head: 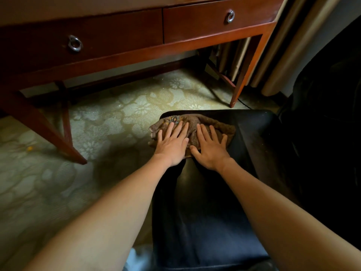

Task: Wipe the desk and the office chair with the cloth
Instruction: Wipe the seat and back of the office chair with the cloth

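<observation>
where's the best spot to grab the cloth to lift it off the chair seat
Pinch the raised crease in the cloth, which runs between the left hand and right hand, coming from above. It lies crumpled on the chair seat, both hands pressing it with straight fingers, so that ridge is likely the easiest part to gather.

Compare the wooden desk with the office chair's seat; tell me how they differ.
The desk is reddish-brown wood; the chair seat is black and leather-like. The desk has shut drawers with ring pulls; the seat is a plain pad. The brown cloth lies on the seat's far left corner, pressed by the left hand and right hand, fingers flat; nothing touches the desk. Both surfaces show a slight sheen.
</observation>
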`<state>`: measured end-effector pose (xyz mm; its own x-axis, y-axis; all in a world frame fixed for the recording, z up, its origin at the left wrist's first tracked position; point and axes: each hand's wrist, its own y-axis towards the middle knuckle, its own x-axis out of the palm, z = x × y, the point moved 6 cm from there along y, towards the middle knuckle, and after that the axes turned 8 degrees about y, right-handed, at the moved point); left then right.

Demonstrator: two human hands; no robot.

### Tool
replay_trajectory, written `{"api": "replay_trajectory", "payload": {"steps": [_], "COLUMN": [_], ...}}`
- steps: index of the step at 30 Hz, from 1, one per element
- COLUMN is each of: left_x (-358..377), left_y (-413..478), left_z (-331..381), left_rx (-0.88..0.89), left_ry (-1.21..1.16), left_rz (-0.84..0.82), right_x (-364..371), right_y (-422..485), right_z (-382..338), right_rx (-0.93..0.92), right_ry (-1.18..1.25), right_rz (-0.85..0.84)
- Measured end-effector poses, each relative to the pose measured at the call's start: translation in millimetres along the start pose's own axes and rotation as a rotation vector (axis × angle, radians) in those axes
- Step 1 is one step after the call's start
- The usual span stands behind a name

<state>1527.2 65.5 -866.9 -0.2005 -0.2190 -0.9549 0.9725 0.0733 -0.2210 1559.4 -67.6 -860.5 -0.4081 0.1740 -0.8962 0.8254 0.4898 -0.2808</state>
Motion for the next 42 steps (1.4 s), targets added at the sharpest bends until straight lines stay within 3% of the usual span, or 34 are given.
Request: {"api": "replay_trajectory", "payload": {"steps": [21,42], "left_x": [44.8,85.1], "left_y": [-172.4,-280.5], "left_z": [15.2,30.2], "left_rx": [-0.005,-0.141], "left_ry": [-0.147,-0.276], "left_rz": [-0.005,0.022], "right_x": [54.7,85.8], "right_y": [-160.6,-250.8], "right_z": [-34.2,-60.2], "right_rx": [-0.027,-0.099], "right_ry": [-0.057,-0.111], "right_rz": [-0.048,-0.109]}}
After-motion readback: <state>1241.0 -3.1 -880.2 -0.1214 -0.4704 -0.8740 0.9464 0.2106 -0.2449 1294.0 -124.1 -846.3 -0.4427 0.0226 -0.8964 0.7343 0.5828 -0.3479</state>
